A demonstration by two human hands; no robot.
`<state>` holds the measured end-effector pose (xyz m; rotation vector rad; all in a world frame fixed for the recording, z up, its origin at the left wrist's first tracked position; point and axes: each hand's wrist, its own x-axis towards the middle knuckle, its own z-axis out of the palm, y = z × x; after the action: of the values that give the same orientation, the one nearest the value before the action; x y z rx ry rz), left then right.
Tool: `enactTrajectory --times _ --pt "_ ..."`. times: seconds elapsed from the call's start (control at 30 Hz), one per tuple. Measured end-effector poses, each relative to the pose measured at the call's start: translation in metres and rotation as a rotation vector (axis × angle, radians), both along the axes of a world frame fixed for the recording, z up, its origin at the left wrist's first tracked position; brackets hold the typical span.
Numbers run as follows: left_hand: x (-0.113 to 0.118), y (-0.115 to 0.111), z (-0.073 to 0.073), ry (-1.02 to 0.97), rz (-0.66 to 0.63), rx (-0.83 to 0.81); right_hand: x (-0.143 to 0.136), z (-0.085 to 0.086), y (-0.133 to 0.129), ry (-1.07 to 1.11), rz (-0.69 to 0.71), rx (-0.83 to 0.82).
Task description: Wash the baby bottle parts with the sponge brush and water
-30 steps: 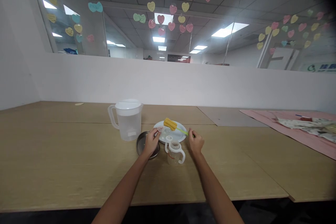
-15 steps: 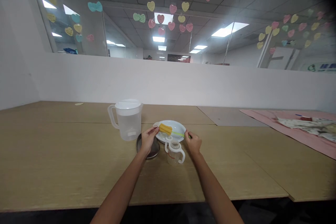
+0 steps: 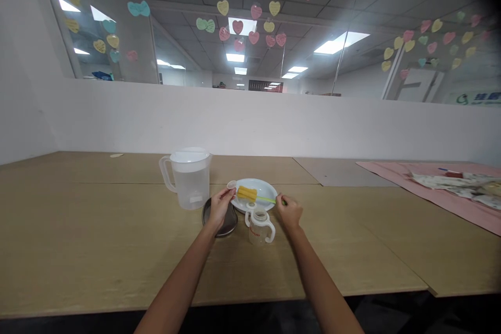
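Note:
A small clear round cap is pinched between the fingertips of my left hand. My right hand is closed around the green handle of a bottle brush. The brush's yellow sponge head points left over a white plate, close to the left fingertips with a small gap. In front of the plate stands a clear baby bottle with two white handles and an open top. A small white ring-shaped piece shows just behind it. Partly hidden by my left hand is a dark metal kidney dish.
A translucent lidded pitcher stands left of the plate, its handle to the left. At far right a pink cloth bears a patterned cloth and small items. A white wall rises behind the wooden table.
My left hand has drawn slightly left from the sponge head, and the clear cap now shows more plainly above its fingertips. The right hand keeps its grip on the brush; the view has shifted slightly.

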<state>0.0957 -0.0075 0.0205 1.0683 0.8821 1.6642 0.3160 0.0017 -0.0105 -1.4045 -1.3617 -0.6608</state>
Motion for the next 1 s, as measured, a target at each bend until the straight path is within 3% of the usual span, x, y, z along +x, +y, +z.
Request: enactTrajectory --times 0.13,0.33,0.57,0.83,1.0 --pt "0.002 -0.005 0.003 0.042 -0.01 -0.006 -0.004 0.001 -0.002 0.039 0.031 -0.01" --pt "0.002 -0.009 0.007 0.015 0.01 -0.026 -0.004 0.0 -0.003 -0.087 0.027 0.021" --pt "0.001 -0.011 0.01 -0.025 -0.023 -0.023 0.001 0.001 -0.003 -0.213 0.04 0.153" --pt "-0.004 -0.005 0.008 -0.271 -0.229 -0.011 0.003 0.0 -0.002 -0.197 -0.028 0.168" --pt "-0.01 0.0 0.012 -0.468 -0.23 0.007 0.003 -0.002 0.002 -0.107 -0.1 0.106"
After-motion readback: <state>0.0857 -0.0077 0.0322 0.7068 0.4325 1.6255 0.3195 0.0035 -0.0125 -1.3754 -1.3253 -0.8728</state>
